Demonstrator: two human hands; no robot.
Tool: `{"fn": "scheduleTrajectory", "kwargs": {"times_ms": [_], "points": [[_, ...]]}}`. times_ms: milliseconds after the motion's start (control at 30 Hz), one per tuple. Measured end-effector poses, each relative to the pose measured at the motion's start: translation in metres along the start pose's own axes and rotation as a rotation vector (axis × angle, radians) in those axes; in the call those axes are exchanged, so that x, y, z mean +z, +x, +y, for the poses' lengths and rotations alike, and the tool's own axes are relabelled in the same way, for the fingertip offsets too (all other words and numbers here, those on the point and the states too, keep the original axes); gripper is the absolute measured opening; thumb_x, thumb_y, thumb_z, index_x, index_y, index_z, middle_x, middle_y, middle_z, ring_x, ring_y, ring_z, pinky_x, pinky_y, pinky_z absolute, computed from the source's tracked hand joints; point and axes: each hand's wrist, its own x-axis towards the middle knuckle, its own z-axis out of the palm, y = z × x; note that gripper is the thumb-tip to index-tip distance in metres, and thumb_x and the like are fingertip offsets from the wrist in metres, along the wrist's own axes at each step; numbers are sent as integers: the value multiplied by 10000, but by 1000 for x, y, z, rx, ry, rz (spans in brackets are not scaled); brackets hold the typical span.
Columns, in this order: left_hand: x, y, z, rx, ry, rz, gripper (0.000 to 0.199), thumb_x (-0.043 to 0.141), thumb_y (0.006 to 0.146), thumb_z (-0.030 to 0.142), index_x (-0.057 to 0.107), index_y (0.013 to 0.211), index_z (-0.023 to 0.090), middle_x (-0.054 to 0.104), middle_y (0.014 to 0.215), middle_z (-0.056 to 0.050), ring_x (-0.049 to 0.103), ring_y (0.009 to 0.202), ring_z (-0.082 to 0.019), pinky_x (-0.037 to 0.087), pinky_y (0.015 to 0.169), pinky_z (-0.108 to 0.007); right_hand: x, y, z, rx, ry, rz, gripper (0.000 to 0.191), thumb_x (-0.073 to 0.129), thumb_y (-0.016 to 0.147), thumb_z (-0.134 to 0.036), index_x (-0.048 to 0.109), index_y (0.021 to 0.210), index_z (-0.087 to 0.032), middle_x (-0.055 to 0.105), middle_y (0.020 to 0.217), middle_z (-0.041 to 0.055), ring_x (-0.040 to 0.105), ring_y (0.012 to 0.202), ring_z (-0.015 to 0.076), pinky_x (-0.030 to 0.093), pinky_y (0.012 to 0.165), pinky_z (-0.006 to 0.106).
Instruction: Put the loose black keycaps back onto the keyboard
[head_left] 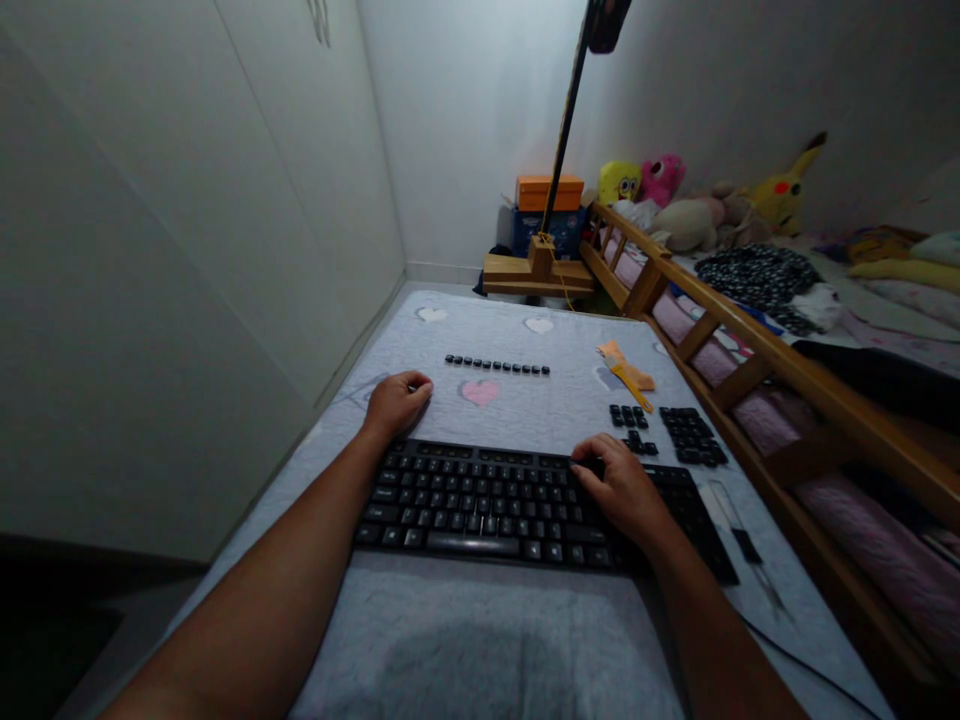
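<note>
A black keyboard (480, 505) is being supported by a pale patterned cloth (450, 625), its long side running from left to right, and its right part is being overlapped by the right hand (619, 485). The thumb and fingers of that hand are being held bent and close together near the keyboard's far edge; whether a key is being gripped cannot be told. The left hand (396, 405) is being rested just beyond the far left corner, fingers curled inward; whether anything is being enclosed cannot be told. Farther off, a straight row of loose keycaps (497, 365) is being displayed beyond a printed pink heart (480, 392). To the far right, a small keycap group (628, 411) and a larger keycap block (694, 437) are being borne by the cloth, with a yellow tool (628, 382) being placed beyond them across an orange piece (622, 358). Right of the keyboard, a thin tool with a black middle (746, 545) is being flanked by a wooden rail (750, 328).
</note>
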Motion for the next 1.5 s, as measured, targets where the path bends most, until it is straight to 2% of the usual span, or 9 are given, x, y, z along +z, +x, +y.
{"fn": "scheduleTrajectory", "kwargs": {"times_ms": [800, 1500], "points": [[-1, -1, 1, -3, 3, -1, 308, 529, 781, 424, 730, 850, 201, 750, 904, -69, 667, 829, -228, 476, 797, -336, -2, 0, -1, -26, -7, 0, 61, 591, 788, -160, 596, 803, -219, 638, 888, 43, 566, 924, 229, 422, 862, 386], [-1, -1, 1, -4, 1, -5, 306, 531, 771, 429, 731, 840, 207, 754, 914, -68, 669, 842, -229, 477, 783, -321, -1, -2, -4, -41, -19, 0, 49, 563, 836, -201, 584, 801, -226, 627, 889, 42, 553, 911, 224, 412, 861, 377]]}}
